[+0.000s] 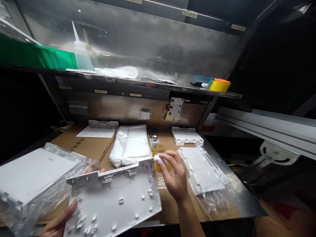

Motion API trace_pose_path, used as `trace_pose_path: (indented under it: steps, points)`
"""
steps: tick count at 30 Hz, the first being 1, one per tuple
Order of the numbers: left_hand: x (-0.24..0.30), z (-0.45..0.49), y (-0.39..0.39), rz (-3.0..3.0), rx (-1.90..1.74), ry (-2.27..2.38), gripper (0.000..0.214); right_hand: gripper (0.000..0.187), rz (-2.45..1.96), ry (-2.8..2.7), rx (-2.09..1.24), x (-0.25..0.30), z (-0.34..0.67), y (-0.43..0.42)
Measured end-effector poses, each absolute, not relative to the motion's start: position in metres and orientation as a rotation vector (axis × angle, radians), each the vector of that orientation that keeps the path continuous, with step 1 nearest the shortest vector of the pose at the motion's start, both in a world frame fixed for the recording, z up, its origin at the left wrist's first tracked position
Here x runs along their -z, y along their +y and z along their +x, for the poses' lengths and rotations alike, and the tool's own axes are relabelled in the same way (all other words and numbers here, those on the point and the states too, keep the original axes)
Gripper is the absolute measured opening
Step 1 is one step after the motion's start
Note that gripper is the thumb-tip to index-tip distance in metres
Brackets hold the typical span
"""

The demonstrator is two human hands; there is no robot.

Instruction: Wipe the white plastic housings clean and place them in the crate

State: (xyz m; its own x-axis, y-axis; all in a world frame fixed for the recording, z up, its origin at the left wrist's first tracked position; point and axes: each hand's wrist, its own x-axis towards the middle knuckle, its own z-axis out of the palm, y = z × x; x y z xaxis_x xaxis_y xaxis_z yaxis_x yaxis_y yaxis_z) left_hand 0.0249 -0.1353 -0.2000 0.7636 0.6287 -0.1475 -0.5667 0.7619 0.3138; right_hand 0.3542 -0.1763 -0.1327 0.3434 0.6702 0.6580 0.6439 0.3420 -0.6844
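Observation:
My left hand [59, 220] grips a white plastic housing panel [130, 210] by its left side, thumb on the inner face and fingertips behind the top edge. Small clips and posts stand up from that inner face. At the panel's upper right corner, my right hand [176, 176] pinches a small white wad [159, 158], maybe cloth or tissue. Just behind these fingers lies a roll of yellow tape [156, 152], partly covered by them. A small white bottle with a metal top [154, 142] stands beyond the tape.
A bagged white housing [37, 174] lies left, another bagged panel [204, 168] right. Behind are a stack of clear plastic bags [133, 141], cardboard [81, 144] and white housings [98, 130], [186, 135]. The metal shelf [182, 86] overhead holds a squeeze bottle [82, 56] and green bin [54, 57].

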Motion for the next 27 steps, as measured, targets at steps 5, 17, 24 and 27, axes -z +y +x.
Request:
trace_pose_path:
  steps: [5,17,24,27]
  points:
    - [0.184,0.035,-0.149,0.345,-0.918,0.433,0.068,0.014,-1.414,-1.295,0.004,0.148,0.362,-0.166]
    - [0.125,0.126,-0.178,0.492,-1.160,0.509,0.078,0.026,-1.012,-1.524,0.130,0.081,0.247,-0.176]
    - [0.121,0.140,-0.178,0.530,-1.172,0.534,0.068,0.026,-1.038,-1.446,0.205,0.089,0.258,-0.173]
    - [0.121,0.139,-0.177,0.547,-1.135,0.529,0.070,0.027,-1.069,-1.517,0.199,0.089,0.260,-0.170]
